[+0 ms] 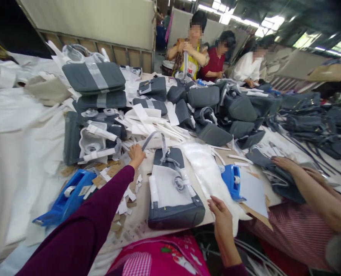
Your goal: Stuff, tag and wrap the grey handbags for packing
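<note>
A dark grey handbag (174,216) lies on the table in front of me, its strap wrapped in clear film and raised in a loop. A white sheet (170,184) covers part of its face, with a coiled wrapped strap on top. My left hand (136,155) reaches beyond the bag's left side to the edge of a pile of white strips (159,128). Its fingers are curled, and what they hold, if anything, is hidden. To the right of the bag, my right hand (222,214) is open, fingers bent slightly, beside a long white padding sheet (202,168).
Blue tape dispensers stand left (72,195) and right (230,182). Stacked wrapped bags (94,78) rise at left; more grey bags (203,97) fill the far side. Paper scraps (126,201) litter the table. A co-worker's hands (287,164) handle grey pieces at right; several people sit opposite.
</note>
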Motion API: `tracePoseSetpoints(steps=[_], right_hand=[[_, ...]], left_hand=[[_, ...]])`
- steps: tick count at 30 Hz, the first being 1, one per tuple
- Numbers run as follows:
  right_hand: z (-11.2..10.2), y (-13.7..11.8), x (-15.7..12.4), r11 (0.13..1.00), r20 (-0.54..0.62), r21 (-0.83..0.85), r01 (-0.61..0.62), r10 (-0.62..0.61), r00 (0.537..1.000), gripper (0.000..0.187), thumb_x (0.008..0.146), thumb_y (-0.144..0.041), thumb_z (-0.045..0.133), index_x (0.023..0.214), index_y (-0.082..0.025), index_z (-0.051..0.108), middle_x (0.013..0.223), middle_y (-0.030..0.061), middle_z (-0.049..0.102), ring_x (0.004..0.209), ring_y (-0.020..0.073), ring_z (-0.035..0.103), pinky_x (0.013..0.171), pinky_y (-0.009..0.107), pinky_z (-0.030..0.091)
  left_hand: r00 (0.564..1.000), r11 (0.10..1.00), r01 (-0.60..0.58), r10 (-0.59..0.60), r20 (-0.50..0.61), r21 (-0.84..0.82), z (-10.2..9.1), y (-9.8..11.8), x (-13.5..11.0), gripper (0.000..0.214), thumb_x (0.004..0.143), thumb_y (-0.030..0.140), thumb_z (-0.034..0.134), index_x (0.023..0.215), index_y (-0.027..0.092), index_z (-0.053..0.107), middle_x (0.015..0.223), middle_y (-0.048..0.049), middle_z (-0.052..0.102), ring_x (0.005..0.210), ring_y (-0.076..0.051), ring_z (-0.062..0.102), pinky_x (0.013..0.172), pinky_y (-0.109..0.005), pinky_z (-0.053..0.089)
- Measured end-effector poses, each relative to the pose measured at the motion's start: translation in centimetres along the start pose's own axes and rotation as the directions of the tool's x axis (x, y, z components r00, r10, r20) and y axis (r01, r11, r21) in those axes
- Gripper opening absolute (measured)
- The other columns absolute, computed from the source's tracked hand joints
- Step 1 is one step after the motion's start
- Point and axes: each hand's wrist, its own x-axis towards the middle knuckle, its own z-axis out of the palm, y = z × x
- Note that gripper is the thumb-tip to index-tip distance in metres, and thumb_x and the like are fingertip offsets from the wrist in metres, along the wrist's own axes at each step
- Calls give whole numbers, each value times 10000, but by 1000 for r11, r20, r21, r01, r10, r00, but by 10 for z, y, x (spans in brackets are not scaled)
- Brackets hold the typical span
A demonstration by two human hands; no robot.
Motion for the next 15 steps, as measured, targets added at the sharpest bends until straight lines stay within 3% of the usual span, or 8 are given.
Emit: tracePoseSetpoints(steps=[4,7,12,15], right_hand=[[29,-27,-10,992,53,60,110,-113,992,393,636,-374,752,964,-173,673,857,37,687,839,185,614,795,328,459],[65,-49,-16,980,189,114,165,-185,964,331,688,-353,710,964,-173,672,851,42,684,815,180,611,762,322,462],[149,-77,-25,965,489,122,231,-261,832,341,680,-264,682,1012,-186,672,975,62,695,813,173,591,785,328,466],[207,-90,-33,960,596,81,267,-261,759,479,601,-245,747,1066,-198,643,1132,62,653,725,129,562,763,324,481]], left_hand=[[996,996,-54,59,74,-73,-18,-2,11,276,744,242,624,990,154,535,912,-118,633,930,-303,593,778,-388,444],[985,976,-143,157,77,-166,-39,2,16,239,731,292,652,893,178,519,786,-33,589,770,-212,575,685,-300,421],[954,900,-278,301,17,-337,-80,22,14,291,665,314,704,808,192,481,658,52,479,609,-126,456,584,-237,347],[935,803,-333,349,-63,-495,-101,43,4,327,613,275,737,769,195,461,631,70,441,573,-107,397,559,-232,306]])
